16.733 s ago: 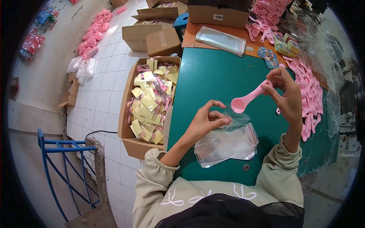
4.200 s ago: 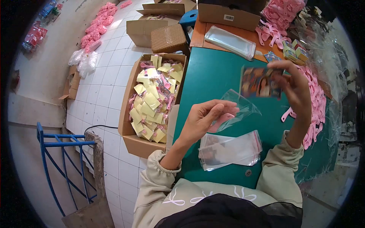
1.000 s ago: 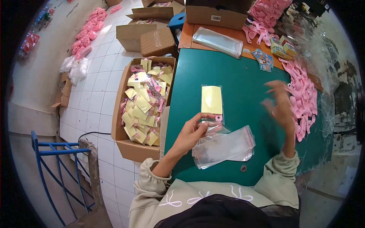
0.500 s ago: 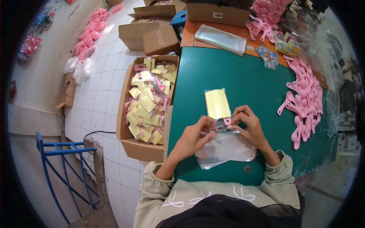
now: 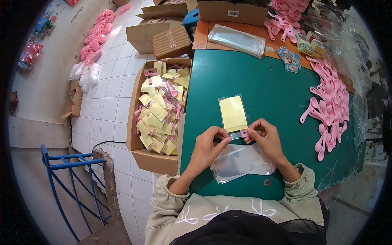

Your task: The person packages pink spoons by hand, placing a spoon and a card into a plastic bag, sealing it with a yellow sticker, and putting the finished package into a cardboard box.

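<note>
A clear plastic bag point(image 5: 235, 135) lies on the green tabletop, with a pale yellow card point(image 5: 232, 112) inside. The pink handle end point(image 5: 244, 133) of a spoon shows at its lower right; the card hides the rest. My left hand point(image 5: 209, 147) pinches the bag's near edge at the left corner. At the right corner, my right hand point(image 5: 265, 139) grips the same edge beside the pink handle, thumb and fingers together. Under and between my hands, a stack of flat clear bags point(image 5: 243, 163) rests near the table's front edge.
On the right is a heap of pink spoons point(image 5: 326, 106). Farther back are printed cards point(image 5: 289, 59), small boxes point(image 5: 310, 44) and a bundle of clear bags point(image 5: 237, 40). Left of the table, an open carton point(image 5: 138, 157) holds many filled bags. A blue metal frame point(image 5: 69, 163) stands at lower left.
The bag's near edge now lies flatter and straighter, where it was folded up between my fingers. Both hands have shifted slightly along it, the left thumb and fingers closing on the corner.
</note>
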The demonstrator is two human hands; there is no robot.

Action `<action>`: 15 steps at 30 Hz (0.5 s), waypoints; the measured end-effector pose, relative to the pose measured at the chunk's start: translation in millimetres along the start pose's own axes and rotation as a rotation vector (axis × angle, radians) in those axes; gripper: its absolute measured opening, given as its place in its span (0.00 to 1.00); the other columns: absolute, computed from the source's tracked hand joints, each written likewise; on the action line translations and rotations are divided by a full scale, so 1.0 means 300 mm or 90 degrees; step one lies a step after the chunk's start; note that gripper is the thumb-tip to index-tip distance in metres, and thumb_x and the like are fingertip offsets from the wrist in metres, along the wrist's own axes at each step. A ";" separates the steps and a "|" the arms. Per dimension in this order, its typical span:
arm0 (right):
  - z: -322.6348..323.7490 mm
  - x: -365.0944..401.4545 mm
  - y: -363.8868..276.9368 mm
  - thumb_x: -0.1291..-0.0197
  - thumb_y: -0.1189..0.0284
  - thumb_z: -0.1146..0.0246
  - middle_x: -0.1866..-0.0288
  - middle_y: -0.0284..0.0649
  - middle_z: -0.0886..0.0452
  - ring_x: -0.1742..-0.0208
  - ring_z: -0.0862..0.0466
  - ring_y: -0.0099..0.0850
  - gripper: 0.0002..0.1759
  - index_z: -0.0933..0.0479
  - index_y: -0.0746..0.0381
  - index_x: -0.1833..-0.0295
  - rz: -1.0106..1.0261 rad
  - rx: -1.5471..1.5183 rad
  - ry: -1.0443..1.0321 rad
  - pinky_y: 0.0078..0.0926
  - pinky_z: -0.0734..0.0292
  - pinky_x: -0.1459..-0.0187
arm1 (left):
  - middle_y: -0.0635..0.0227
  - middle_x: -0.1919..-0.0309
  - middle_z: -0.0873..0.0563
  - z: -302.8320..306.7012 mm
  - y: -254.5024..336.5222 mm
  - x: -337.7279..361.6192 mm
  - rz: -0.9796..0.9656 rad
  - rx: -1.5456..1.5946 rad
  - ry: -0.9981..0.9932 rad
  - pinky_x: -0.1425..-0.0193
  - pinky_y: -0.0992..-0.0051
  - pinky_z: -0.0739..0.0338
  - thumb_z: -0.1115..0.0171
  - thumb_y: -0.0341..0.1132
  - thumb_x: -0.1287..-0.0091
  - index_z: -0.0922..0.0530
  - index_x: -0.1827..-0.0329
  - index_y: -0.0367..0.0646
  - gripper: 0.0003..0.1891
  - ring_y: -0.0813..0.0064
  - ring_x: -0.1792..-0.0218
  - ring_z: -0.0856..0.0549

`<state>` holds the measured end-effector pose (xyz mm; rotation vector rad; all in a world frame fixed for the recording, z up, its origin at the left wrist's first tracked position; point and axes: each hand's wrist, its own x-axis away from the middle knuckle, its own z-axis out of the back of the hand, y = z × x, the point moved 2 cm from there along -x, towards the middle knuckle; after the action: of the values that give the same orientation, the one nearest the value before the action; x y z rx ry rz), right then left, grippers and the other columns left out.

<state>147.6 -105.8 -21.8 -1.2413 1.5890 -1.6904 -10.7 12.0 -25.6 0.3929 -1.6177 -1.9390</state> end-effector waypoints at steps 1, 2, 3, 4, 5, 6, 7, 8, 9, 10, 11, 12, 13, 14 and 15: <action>-0.002 0.000 0.000 0.39 0.80 0.40 0.68 0.40 0.21 0.68 0.18 0.23 0.06 0.30 0.69 0.61 0.000 -0.001 0.012 0.19 0.20 0.66 | 0.66 0.67 0.19 -0.002 0.009 -0.002 0.017 0.017 0.006 0.69 0.81 0.20 0.35 0.28 0.39 0.27 0.60 0.34 0.10 0.82 0.68 0.19; -0.006 0.000 -0.002 0.39 0.80 0.40 0.68 0.40 0.21 0.69 0.18 0.23 0.06 0.30 0.69 0.60 0.006 -0.003 0.021 0.19 0.20 0.67 | 0.66 0.68 0.19 -0.004 0.012 -0.003 0.034 0.035 0.013 0.70 0.81 0.20 0.35 0.28 0.39 0.28 0.59 0.34 0.11 0.82 0.68 0.19; -0.009 0.000 -0.005 0.40 0.81 0.40 0.68 0.40 0.21 0.69 0.18 0.23 0.06 0.30 0.69 0.60 0.013 -0.005 0.030 0.19 0.19 0.68 | 0.66 0.67 0.19 -0.006 0.011 -0.003 0.040 0.050 0.023 0.70 0.81 0.20 0.35 0.28 0.39 0.29 0.59 0.34 0.12 0.82 0.68 0.19; -0.011 0.000 -0.007 0.40 0.81 0.40 0.69 0.40 0.21 0.70 0.18 0.23 0.06 0.31 0.69 0.60 0.019 -0.006 0.038 0.18 0.19 0.68 | 0.66 0.67 0.19 -0.007 0.009 -0.003 0.045 0.064 0.033 0.70 0.81 0.20 0.35 0.28 0.39 0.30 0.58 0.35 0.13 0.82 0.68 0.19; -0.012 0.001 -0.007 0.40 0.81 0.40 0.69 0.40 0.21 0.70 0.18 0.23 0.06 0.32 0.68 0.60 0.028 0.009 0.043 0.18 0.19 0.68 | 0.67 0.67 0.19 -0.007 0.008 -0.002 0.050 0.079 0.043 0.70 0.81 0.20 0.35 0.29 0.39 0.31 0.58 0.35 0.13 0.82 0.68 0.19; -0.013 0.001 -0.008 0.39 0.81 0.40 0.68 0.40 0.21 0.70 0.18 0.23 0.07 0.33 0.67 0.60 0.038 0.026 0.047 0.18 0.19 0.68 | 0.67 0.67 0.19 -0.007 0.010 -0.002 0.051 0.076 0.038 0.71 0.81 0.20 0.35 0.29 0.38 0.31 0.59 0.36 0.13 0.82 0.68 0.19; -0.015 0.001 -0.009 0.39 0.81 0.41 0.68 0.40 0.21 0.70 0.18 0.23 0.07 0.34 0.67 0.61 0.048 0.042 0.051 0.18 0.19 0.68 | 0.67 0.66 0.19 -0.007 0.013 -0.002 0.052 0.072 0.034 0.71 0.81 0.20 0.36 0.29 0.38 0.31 0.59 0.36 0.12 0.82 0.68 0.19; -0.014 0.000 -0.006 0.39 0.81 0.41 0.68 0.40 0.21 0.70 0.18 0.23 0.07 0.33 0.67 0.59 0.058 0.053 0.045 0.18 0.19 0.68 | 0.67 0.66 0.20 -0.006 0.016 -0.001 0.052 0.069 0.029 0.71 0.81 0.20 0.36 0.29 0.38 0.31 0.60 0.36 0.11 0.83 0.68 0.20; -0.011 -0.001 0.002 0.39 0.81 0.41 0.68 0.39 0.22 0.70 0.18 0.22 0.07 0.32 0.68 0.57 0.068 0.064 0.039 0.18 0.19 0.68 | 0.67 0.65 0.20 -0.005 0.014 -0.001 0.044 0.060 0.021 0.71 0.81 0.21 0.37 0.29 0.38 0.31 0.59 0.36 0.11 0.83 0.68 0.20; -0.011 -0.002 0.005 0.39 0.81 0.41 0.68 0.39 0.22 0.69 0.18 0.22 0.08 0.31 0.68 0.56 0.078 0.075 0.033 0.18 0.19 0.68 | 0.67 0.65 0.20 -0.006 0.010 0.000 0.036 0.051 0.013 0.71 0.81 0.21 0.37 0.29 0.37 0.30 0.58 0.36 0.11 0.83 0.68 0.20; -0.015 0.000 -0.001 0.39 0.81 0.41 0.67 0.38 0.22 0.69 0.19 0.22 0.10 0.30 0.68 0.53 0.075 0.082 0.032 0.17 0.20 0.68 | 0.67 0.64 0.20 -0.006 0.006 0.001 0.028 0.042 0.005 0.72 0.82 0.22 0.37 0.29 0.37 0.30 0.58 0.36 0.11 0.83 0.68 0.20; -0.021 0.003 -0.012 0.39 0.81 0.41 0.67 0.37 0.22 0.69 0.19 0.21 0.13 0.29 0.68 0.49 0.072 0.089 0.032 0.17 0.20 0.68 | 0.67 0.64 0.20 -0.006 0.006 0.002 0.012 0.031 0.010 0.72 0.82 0.22 0.37 0.29 0.37 0.30 0.56 0.36 0.12 0.84 0.68 0.20; -0.024 0.005 -0.018 0.39 0.82 0.41 0.67 0.37 0.22 0.70 0.19 0.21 0.15 0.29 0.68 0.46 0.068 0.097 0.031 0.17 0.21 0.68 | 0.67 0.63 0.20 -0.007 0.007 0.003 -0.005 0.019 0.015 0.72 0.83 0.23 0.37 0.29 0.37 0.29 0.53 0.36 0.13 0.84 0.68 0.20; -0.024 0.005 -0.017 0.40 0.81 0.40 0.67 0.36 0.21 0.70 0.19 0.20 0.16 0.28 0.67 0.45 0.070 0.111 0.031 0.17 0.21 0.69 | 0.67 0.62 0.19 -0.006 0.009 0.003 -0.022 0.008 0.020 0.72 0.84 0.24 0.37 0.29 0.37 0.29 0.51 0.36 0.14 0.84 0.67 0.20; -0.020 0.005 -0.014 0.40 0.80 0.40 0.67 0.36 0.21 0.71 0.19 0.19 0.18 0.28 0.66 0.44 0.072 0.126 0.031 0.17 0.21 0.70 | 0.67 0.61 0.20 -0.005 0.011 0.003 -0.015 0.005 0.016 0.72 0.84 0.24 0.37 0.28 0.38 0.29 0.48 0.37 0.16 0.85 0.66 0.21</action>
<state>142.6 -103.3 -16.7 -1.0013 1.4498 -1.7698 -9.9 9.9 -22.5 0.4397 -1.6125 -1.9382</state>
